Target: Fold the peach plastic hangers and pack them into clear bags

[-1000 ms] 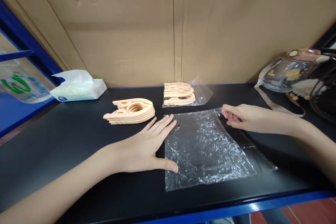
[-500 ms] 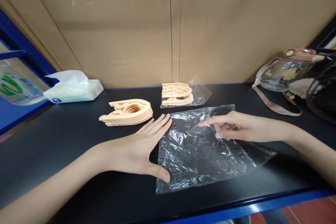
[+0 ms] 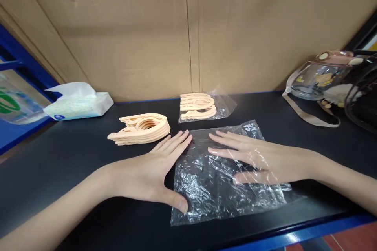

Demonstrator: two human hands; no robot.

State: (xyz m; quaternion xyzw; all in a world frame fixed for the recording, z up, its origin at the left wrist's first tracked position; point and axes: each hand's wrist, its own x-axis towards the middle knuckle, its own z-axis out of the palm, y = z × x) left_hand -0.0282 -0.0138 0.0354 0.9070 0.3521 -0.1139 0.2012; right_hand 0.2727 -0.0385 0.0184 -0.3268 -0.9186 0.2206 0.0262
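Flat clear bag, one: lay spread on the table, crinkled, with no plastic pieces in it; served as reference for all places below.

Left hand, one: at the flat bag's left edge, fingers fanned and grasping nothing, fingertips and thumb on or just at the film.

Right hand, one: at the flat bag's right half, apparently inside it, since glints of film crossed its back; fingers spread, loose, closed on nothing.

Loose stack of peach plastic pieces, one: left of and beyond the flat bag, near the left fingertips, apart from both hands and outside any wrapping.

Bagged peach pieces, one lot: just beyond the flat bag, lying in a clear wrapper whose spare film stuck out to the right.

Condition of work, as judged: one lot appeared already packed; the flat bag seemed partly opened by the right hand; the loose stack stood unpacked. Whether the bagged lot was sealed could not be told.
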